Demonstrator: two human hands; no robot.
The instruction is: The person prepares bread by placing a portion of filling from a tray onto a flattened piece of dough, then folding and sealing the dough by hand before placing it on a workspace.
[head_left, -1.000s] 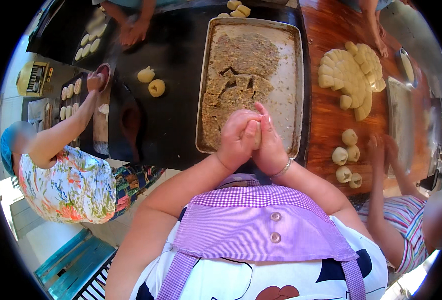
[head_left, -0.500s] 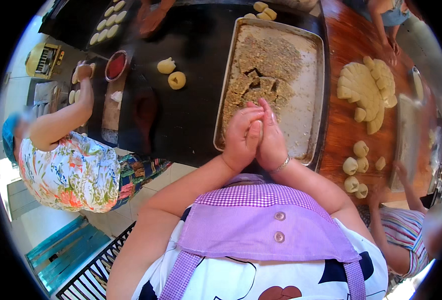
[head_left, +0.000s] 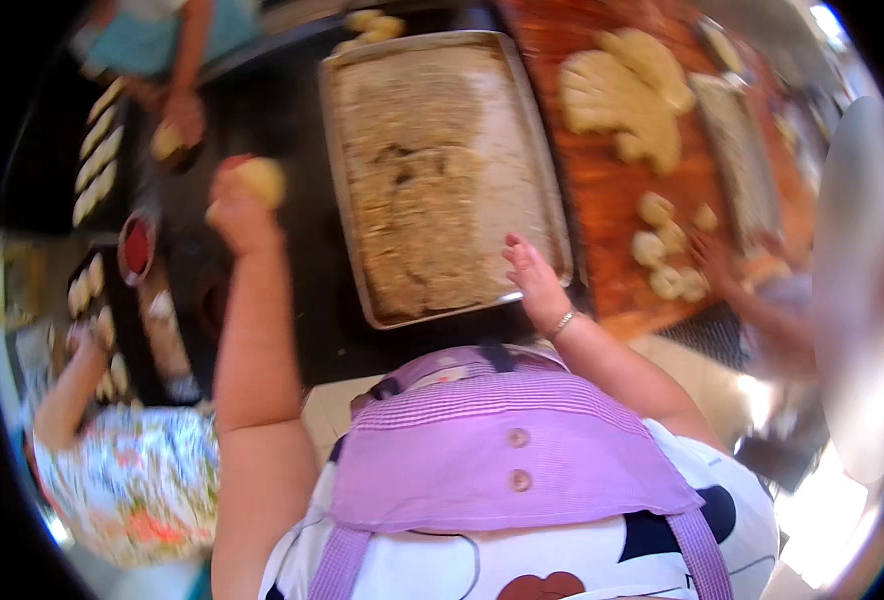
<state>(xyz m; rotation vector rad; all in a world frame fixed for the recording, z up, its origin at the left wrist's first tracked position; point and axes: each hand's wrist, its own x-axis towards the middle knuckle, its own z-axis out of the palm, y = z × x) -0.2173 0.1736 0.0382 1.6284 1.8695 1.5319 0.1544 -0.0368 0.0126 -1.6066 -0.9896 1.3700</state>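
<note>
My left hand (head_left: 245, 222) reaches far over the dark tabletop on the left, blurred by motion. A pale yellow dough ball (head_left: 263, 181) shows at its fingers, which curl around it. My right hand (head_left: 536, 283) is held over the near right corner of a metal tray (head_left: 552, 215), fingers apart and holding nothing. Crumbly brown filling (head_left: 417, 215) covers the left and middle of that tray, with a few dark gaps in it. Across the table a co-worker's hand (head_left: 184, 118) is at another dough ball (head_left: 169, 142).
On the wooden table (head_left: 602, 290) lie a big dough slab (head_left: 622, 95) and several dough balls (head_left: 650, 248), near another person's hands. A bowl of red contents (head_left: 137, 247) and rows of shaped dough pieces (head_left: 99, 165) are at the left. A co-worker in a floral top (head_left: 132, 470) works there.
My hands were pressed together over the tray; now they are apart, the left stretched out left with a dough ball. The view has turned, and the far co-worker's hand is at a dough ball.
</note>
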